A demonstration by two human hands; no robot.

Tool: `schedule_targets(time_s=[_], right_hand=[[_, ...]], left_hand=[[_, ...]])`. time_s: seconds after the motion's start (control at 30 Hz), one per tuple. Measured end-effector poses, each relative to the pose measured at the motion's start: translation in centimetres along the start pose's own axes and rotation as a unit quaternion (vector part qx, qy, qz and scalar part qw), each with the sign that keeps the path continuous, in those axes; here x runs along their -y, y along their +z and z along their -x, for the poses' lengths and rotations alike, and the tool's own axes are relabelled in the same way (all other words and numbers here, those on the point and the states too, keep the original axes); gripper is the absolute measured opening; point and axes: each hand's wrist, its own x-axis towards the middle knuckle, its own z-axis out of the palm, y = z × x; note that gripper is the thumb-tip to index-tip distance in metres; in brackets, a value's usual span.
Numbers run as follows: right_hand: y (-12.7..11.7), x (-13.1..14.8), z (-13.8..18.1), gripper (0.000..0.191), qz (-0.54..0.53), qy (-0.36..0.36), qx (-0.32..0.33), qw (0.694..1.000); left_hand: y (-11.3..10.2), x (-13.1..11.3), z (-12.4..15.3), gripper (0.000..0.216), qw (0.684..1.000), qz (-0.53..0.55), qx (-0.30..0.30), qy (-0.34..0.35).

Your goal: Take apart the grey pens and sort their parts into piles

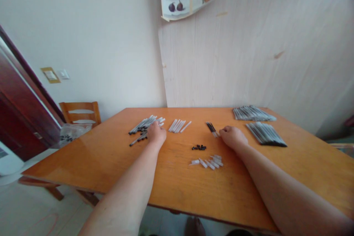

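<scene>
Pen parts, grouped around two separated hands.
The left hand (157, 133) was curled at the pen pile (142, 124), the right hand (233, 137) beside dark slim pieces (211, 128); any grip could not be told. White tubes (174, 125) lay between; black plugs (202, 148) and pale tips (210, 165) sat nearer the wearer, apparently sorted by kind for easy reach.
</scene>
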Motion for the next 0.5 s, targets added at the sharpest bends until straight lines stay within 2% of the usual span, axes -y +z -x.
schedule_targets(time_s=[0.07,0.2,0.5], right_hand=[[0.0,0.0,0.0,0.035,-0.001,0.003,-0.002,1.0],[0.2,-0.1,-0.1,0.035,-0.004,0.011,-0.004,1.0],[0.2,-0.6,-0.4,0.034,-0.007,0.004,-0.011,1.0]], left_hand=[[-0.8,0.9,0.1,0.034,0.999,-0.024,-0.035,-0.001],[-1.7,2.2,0.2,0.033,0.997,-0.058,-0.017,-0.042],[-1.1,2.5,0.1,0.026,0.991,-0.127,-0.028,-0.039]])
